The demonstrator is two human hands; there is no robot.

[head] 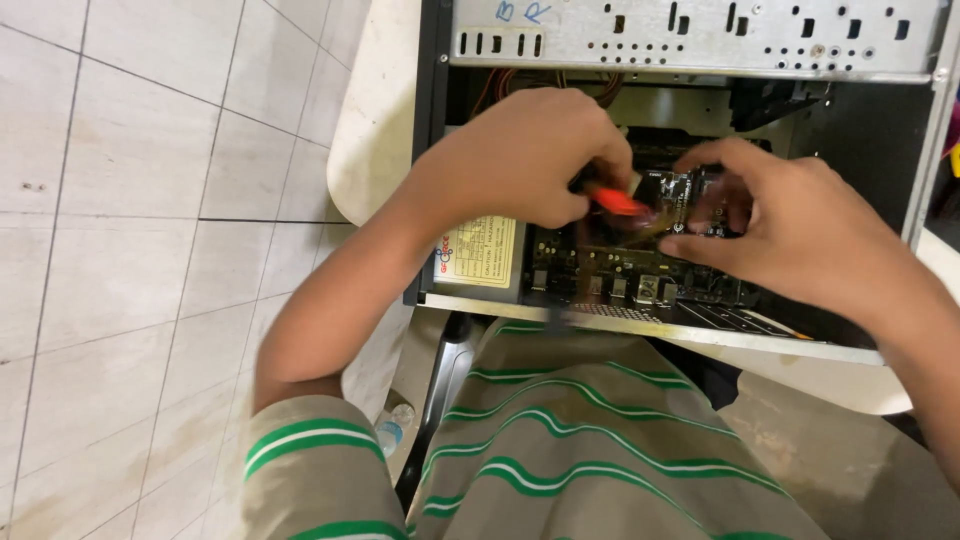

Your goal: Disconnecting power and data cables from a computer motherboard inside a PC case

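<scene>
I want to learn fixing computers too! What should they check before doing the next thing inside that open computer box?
1. Left hand grips the orange-handled tool: ok.
2. Right hand steadies the dark part over the circuit board: ok.
3. Tool tip seated properly: cannot tell, hidden by the hands.
4. Computer case open and lying on the white table: ok.
5. Power unplugged: cannot tell.
6. Wires clear of the hands: cannot tell, partly hidden.

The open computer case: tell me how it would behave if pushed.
The computer case looks like stiff sheet metal, so it probably slides rigidly. It overhangs the white table, so it may tip. Both hands, left hand and right hand, reach inside.
</scene>
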